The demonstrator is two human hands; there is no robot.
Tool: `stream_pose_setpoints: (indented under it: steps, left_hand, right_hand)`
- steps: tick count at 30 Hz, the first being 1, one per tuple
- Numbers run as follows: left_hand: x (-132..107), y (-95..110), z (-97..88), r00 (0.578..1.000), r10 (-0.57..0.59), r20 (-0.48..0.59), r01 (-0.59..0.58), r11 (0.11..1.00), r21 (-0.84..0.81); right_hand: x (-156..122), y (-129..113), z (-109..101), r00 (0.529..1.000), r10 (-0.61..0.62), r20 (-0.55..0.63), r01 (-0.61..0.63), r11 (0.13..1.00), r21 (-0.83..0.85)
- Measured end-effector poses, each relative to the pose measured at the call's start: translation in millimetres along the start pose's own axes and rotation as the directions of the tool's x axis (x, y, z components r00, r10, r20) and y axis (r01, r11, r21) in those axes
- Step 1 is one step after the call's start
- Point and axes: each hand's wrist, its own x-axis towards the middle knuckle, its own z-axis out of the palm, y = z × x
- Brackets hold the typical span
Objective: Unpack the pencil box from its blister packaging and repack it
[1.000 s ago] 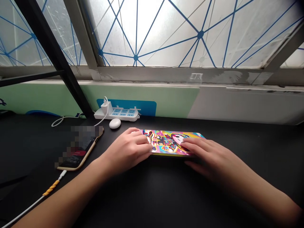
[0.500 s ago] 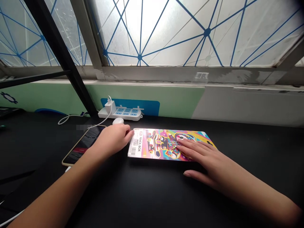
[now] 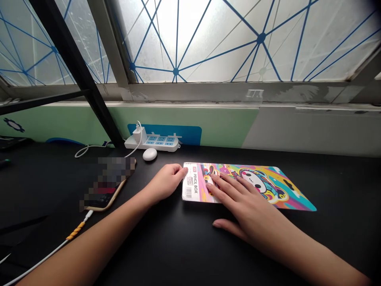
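While the flat pencil box (image 3: 268, 186) lies on the dark surface (image 3: 178, 246), the right hand (image 3: 247, 202) presses on it, grip open, and the left hand (image 3: 165, 182) touches its short edge, not gripping it.

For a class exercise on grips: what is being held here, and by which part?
Nothing is gripped or lifted: the right hand lies flat on top of the pencil box, and the left hand touches its left end.
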Motion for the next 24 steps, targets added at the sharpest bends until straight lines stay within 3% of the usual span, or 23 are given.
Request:
stream_pose_setpoints:
  steps: [9, 18, 24]
  left_hand:
    - [-1, -1, 2.1, 0.998, -0.035, 0.055, 0.042, 0.99, -0.132]
    - [4, -5, -0.4, 0.997, -0.074, 0.037, 0.078, 0.99, -0.117]
    - [3, -3, -1.7, 0.995, -0.092, 0.033, 0.095, 0.99, -0.101]
  right_hand:
    - [47, -32, 17, 1.0, -0.024, 0.001, 0.024, 0.997, -0.08]
    - [58, -45, 26, 0.999, 0.033, -0.022, -0.036, 0.993, -0.11]
    - [58, -39, 26, 1.0, 0.026, -0.016, -0.027, 0.997, -0.072]
